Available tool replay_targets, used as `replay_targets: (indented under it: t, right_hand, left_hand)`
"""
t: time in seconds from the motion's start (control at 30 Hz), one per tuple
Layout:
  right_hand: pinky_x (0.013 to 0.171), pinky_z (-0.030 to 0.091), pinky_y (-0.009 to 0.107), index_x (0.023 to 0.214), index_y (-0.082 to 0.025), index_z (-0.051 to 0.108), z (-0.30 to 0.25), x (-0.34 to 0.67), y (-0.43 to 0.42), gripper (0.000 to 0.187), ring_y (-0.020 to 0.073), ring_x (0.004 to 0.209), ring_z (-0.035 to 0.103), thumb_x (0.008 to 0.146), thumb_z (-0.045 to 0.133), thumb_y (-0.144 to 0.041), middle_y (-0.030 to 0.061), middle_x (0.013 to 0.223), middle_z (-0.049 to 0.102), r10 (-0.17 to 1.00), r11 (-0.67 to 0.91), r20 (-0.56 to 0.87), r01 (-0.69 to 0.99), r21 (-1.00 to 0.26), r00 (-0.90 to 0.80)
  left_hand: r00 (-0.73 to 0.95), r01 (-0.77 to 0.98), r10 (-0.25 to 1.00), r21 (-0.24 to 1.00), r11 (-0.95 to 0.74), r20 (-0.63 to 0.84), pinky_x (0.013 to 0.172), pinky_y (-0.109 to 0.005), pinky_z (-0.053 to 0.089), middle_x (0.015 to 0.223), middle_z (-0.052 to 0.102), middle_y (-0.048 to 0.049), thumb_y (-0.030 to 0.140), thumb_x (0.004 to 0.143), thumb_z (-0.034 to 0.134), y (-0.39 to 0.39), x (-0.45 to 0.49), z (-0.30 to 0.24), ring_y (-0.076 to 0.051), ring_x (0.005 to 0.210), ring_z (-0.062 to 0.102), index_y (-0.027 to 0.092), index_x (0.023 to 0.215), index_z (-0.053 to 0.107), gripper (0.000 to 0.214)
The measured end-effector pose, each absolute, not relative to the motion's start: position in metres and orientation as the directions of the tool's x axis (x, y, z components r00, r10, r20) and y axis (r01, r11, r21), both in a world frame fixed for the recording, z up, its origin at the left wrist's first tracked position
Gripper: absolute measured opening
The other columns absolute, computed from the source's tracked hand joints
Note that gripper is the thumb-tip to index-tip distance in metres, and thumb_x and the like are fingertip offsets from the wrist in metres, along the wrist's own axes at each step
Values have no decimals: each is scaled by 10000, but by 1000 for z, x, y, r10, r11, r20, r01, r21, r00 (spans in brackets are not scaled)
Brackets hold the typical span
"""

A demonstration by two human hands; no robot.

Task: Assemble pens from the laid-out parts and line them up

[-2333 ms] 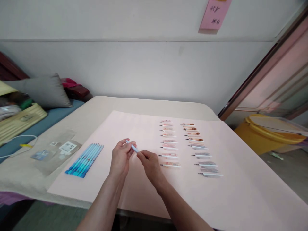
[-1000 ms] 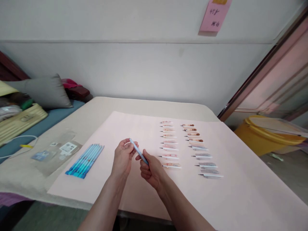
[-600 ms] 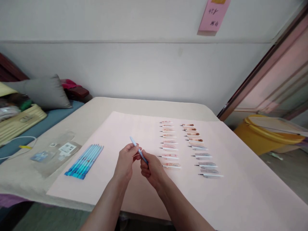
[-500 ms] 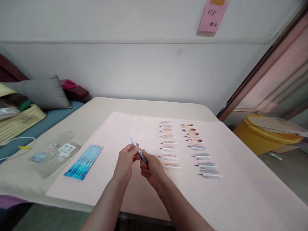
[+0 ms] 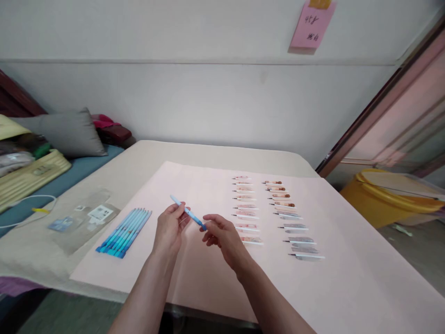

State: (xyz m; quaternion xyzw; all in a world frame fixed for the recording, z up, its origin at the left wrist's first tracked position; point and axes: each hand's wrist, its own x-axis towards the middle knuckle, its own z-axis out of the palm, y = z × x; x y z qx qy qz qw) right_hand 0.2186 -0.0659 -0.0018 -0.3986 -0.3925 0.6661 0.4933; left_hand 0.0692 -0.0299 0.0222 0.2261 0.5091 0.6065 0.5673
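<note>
A thin blue pen [image 5: 186, 211] is held level above the pink sheet [image 5: 333, 278]. My left hand [image 5: 169, 228] pinches it near its pale end. My right hand [image 5: 222, 234] pinches the darker end with thumb and forefinger, its other fingers loosely spread. Several more blue pens [image 5: 124, 226] lie side by side on the sheet to the left of my left hand. To the right of my right hand, small patterned pen caps lie in two columns, a nearer column [image 5: 245, 208] and a farther column [image 5: 288, 218].
An opened clear plastic wrapper [image 5: 83, 218] lies on the beige table cover [image 5: 146, 157] left of the pens. A grey pillow [image 5: 66, 132] and cluttered bedding are at the far left. A yellow tub [image 5: 378, 195] stands on the floor at the right. A pink note [image 5: 311, 28] hangs on the wall.
The pen has tilted from steep to nearly level and shifted left. My right hand has gone from a full grip on the lower end to a fingertip pinch.
</note>
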Motion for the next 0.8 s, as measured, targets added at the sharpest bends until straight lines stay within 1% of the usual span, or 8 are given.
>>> replay_targets:
  t: [0.1,0.17,0.23,0.4,0.6,0.7,0.8]
  right_hand:
    - [695,476,295,1085,-249,618,1,222,-66,405,159,793,610,688,695,-249,29,987,640,953,-80,16,-302,-950,-303]
    - [787,469,333,1083,-270,638,2,223,-66,391,170,869,600,699,679,-214,19,1055,624,929,-43,72,-300,-953,-362]
    - [824,460,351,1071,-280,652,3,223,-66,376,176,902,591,704,675,-201,11,1051,625,916,-30,94,-301,-953,-390]
    - [753,472,334,1020,-276,678,1,222,-67,370,176,842,581,663,715,-188,7,927,648,934,-6,84,-250,-968,-348]
    - [683,453,276,1005,-274,681,-1,218,-71,366,141,755,539,658,709,-160,-16,822,627,949,97,136,-147,-984,-283]
    - [668,450,272,1027,-278,669,0,215,-74,383,136,720,536,662,698,-169,-22,801,625,951,125,135,-53,-991,-277]
    - [667,450,275,1043,-286,660,1,212,-78,384,140,720,542,674,675,-182,-20,827,640,954,150,131,51,-987,-270]
  left_hand:
    - [-222,-479,924,860,174,-311,608,-208,475,812,630,-69,209,676,701,-29,66,24,-119,709,597,118,836,622,200]
    - [-175,-480,935,856,192,-309,596,-206,476,788,624,-64,206,684,693,-29,66,26,-113,685,592,112,842,625,196]
    - [-135,-474,947,858,197,-292,591,-207,478,771,621,-60,205,697,681,-30,67,27,-108,667,585,107,862,629,200]
    - [-79,-440,969,880,176,-233,598,-214,478,739,619,-53,240,720,667,-33,72,30,-107,652,573,105,888,628,218]
    - [17,-396,973,892,218,-230,580,-221,460,721,616,-45,292,724,660,-35,75,32,-109,627,565,113,887,629,244]
    - [40,-380,970,894,235,-238,544,-208,432,714,614,-42,304,717,662,-36,76,31,-103,603,555,119,894,634,258]
    - [57,-393,972,889,233,-229,531,-208,413,706,608,-34,330,712,660,-36,78,30,-101,590,547,128,915,641,288]
